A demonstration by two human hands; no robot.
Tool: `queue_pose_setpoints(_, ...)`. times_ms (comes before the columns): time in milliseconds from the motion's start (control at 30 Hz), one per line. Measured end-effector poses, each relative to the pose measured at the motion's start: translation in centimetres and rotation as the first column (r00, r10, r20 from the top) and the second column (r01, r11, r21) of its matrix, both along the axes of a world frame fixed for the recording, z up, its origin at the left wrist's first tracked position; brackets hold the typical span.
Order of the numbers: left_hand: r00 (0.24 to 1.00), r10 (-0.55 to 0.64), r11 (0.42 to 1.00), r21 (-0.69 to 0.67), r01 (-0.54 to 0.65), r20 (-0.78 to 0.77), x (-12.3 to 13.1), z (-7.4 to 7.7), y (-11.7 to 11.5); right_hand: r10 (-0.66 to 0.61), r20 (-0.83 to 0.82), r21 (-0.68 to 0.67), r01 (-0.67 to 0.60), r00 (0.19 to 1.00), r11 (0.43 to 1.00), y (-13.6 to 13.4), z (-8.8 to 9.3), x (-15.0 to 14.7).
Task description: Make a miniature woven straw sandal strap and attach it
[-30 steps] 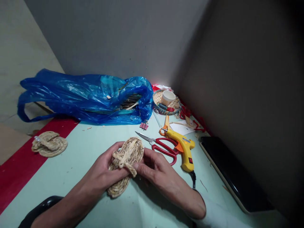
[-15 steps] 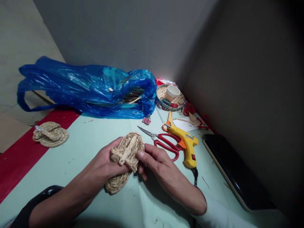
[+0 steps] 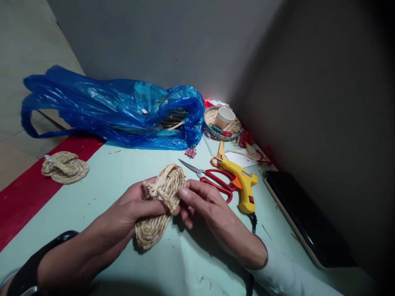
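A small woven straw slipper (image 3: 154,230), made of coiled tan braid with a strap across it, is held above the table. My left hand (image 3: 137,205) grips it from the left, the thumb lying over the strap and the fingers hidden underneath. With thumb and forefinger, my right hand (image 3: 200,201) pinches the slipper's right edge. Just beyond the right hand lie red-handled scissors (image 3: 217,181), blades pointing left. A yellow glue gun (image 3: 247,189) rests beside them. Another woven slipper (image 3: 69,168), with a clear bead-like piece on it, sits at the far left.
A blue plastic bag (image 3: 114,111) with dry stalks inside lies along the back. Near it are a pink binder clip (image 3: 190,152) and a woven basket (image 3: 211,117) holding a white cup (image 3: 225,117). A black phone-like slab (image 3: 305,218) lies at the right by the wall.
My left thumb has come over the strap, and the slipper is turned slightly, showing more of its lower end. My right hand keeps its pinch at the edge. The view has shifted slightly.
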State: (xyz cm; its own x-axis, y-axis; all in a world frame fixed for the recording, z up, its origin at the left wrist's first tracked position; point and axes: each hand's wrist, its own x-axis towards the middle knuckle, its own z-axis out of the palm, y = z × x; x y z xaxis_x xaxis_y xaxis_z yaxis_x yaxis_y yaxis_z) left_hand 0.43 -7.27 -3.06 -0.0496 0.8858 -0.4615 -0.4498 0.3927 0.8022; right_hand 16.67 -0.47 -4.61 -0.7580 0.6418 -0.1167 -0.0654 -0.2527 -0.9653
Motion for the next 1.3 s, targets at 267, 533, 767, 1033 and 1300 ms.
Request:
queue_pose_setpoints(267,0.994,0.111,0.994,0.022,-0.111,0.017,0.2,0.3,0.1,-0.034,0.003,-0.026,0.034,0.999,0.999,-0.1,0.8,0.1)
queue_pose_setpoints(533,0.990,0.117,0.986,0.131,-0.105,-0.085,0.4,-0.8,0.3,-0.013,0.007,-0.038,0.013,1.000,0.999,-0.6,-0.2,-0.4)
queue_pose_setpoints(767,0.991,0.135,0.983,0.124,-0.135,0.010,0.7,-0.6,-0.2,-0.097,0.046,0.062,0.094,0.994,0.994,-0.6,-0.5,-0.7)
queue_pose_setpoints(1033,0.993,0.111,0.987,0.111,-0.115,0.038,1.2,-0.1,-0.4,-0.134,0.072,0.139,0.123,0.988,0.983,-0.8,-0.7,-0.6)
queue_pose_setpoints(1300,0.984,0.162,0.984,0.065,-0.166,0.067,2.1,0.4,-0.8,-0.237,0.161,0.266,0.189,0.958,0.945,-1.1,-0.1,-0.9)
